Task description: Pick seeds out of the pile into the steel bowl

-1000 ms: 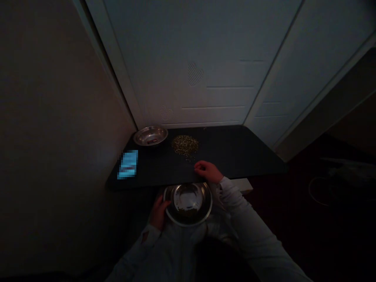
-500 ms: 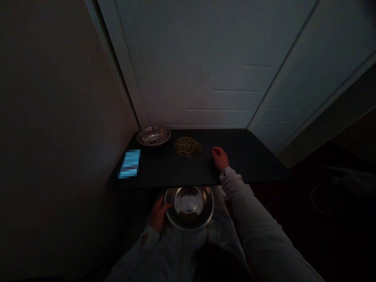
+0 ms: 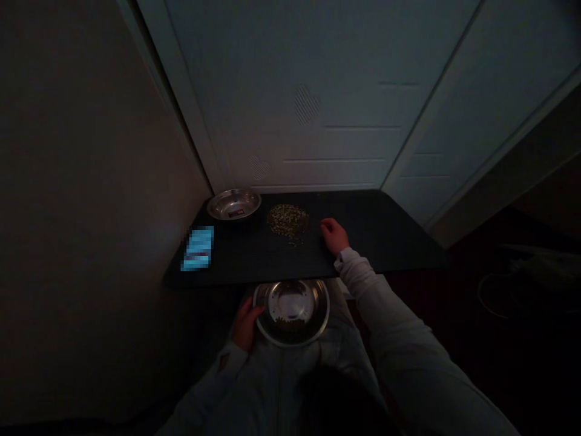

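My left hand (image 3: 246, 322) grips the left rim of a shiny metal bowl (image 3: 320, 324), thumb over the edge. The bowl rests on my lap below the table's front edge, with small dark grains (image 3: 290, 325) on its inner bottom. My right hand (image 3: 334, 236) is on or just over the dark table, fingers curled together; what they hold, if anything, is hidden. Just left of it lies a flat pile of mixed pale and brown grains or seeds (image 3: 287, 219), a few strewn at its near edge.
A second metal bowl (image 3: 218, 209) with a label inside stands at the table's back left corner. In front of it lies a pixelated bright blue rectangle (image 3: 198, 248). A white panelled door (image 3: 345, 72) rises behind the dark table (image 3: 385, 233); a wall (image 3: 91, 212) stands left.
The view has tilted slightly, so the table and bowls sit higher in the picture. My right hand is a little closer to the pile. My left hand keeps its hold on the bowl.
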The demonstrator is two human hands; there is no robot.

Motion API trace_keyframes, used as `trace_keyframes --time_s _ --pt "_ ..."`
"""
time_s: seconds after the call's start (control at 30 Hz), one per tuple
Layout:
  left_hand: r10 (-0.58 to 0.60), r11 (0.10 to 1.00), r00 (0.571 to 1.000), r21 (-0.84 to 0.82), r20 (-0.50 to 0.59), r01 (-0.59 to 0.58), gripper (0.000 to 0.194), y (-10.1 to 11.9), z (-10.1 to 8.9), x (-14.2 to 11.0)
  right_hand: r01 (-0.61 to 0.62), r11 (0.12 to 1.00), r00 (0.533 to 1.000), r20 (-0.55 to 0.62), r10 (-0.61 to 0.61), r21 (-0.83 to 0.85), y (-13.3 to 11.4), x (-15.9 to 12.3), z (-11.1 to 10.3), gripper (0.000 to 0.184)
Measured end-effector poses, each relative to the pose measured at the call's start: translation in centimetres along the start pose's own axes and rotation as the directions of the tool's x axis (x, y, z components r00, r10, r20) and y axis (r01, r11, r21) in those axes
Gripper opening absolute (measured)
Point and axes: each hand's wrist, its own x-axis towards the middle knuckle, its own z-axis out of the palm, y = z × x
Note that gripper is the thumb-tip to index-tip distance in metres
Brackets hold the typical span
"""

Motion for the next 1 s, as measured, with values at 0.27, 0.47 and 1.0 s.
trace_keyframes --time_s 0.27,0.47,1.0 --pt "0.006 1.0 1.0 0.018 0.023 -0.007 0.033 0.5 0.2 -0.4 0.016 1.0 0.998 0.058 -0.017 0.015 0.3 -0.1 -0.1 0.02" --pt "-0.009 1.0 0.999 0.007 0.039 0.009 0.036 0.1 0.1 -0.2 0.002 0.999 0.999 0.048 -0.003 0.034 0.4 -0.1 -0.1 0.021" --pt "0.003 1.0 1.0 0.03 0.019 -0.004 0.035 -0.5 -0.3 0.3 -0.028 0.998 0.999 0.033 0.026 0.058 0.2 -0.6 -0.2 0.017"
